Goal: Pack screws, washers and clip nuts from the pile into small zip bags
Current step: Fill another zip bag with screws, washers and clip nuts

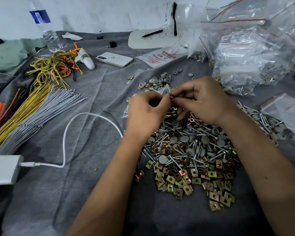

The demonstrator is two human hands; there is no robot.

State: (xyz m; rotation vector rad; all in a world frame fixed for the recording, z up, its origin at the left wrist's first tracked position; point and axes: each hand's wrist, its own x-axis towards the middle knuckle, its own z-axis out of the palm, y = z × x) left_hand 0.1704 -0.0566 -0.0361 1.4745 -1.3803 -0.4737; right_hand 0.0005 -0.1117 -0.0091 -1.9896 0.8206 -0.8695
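A pile (191, 155) of steel screws, grey round washers and brass-coloured clip nuts lies on the grey cloth in front of me. Above its far edge my left hand (146, 111) and my right hand (203, 101) meet. Both pinch the top of a small clear zip bag (166, 90) between thumb and fingers. The bag's lower part hangs behind my left hand with screws showing at its left edge (126, 112). More grey washers (157, 82) lie scattered just beyond the hands.
Filled zip bags (245, 62) are heaped at the back right, with empty bags (283, 108) at the right edge. Wire bundles (29, 106) lie at the left. A phone (114, 59), a white cable (85, 116), a water bottle (46, 29) and a pack of bags (160, 57) lie beyond.
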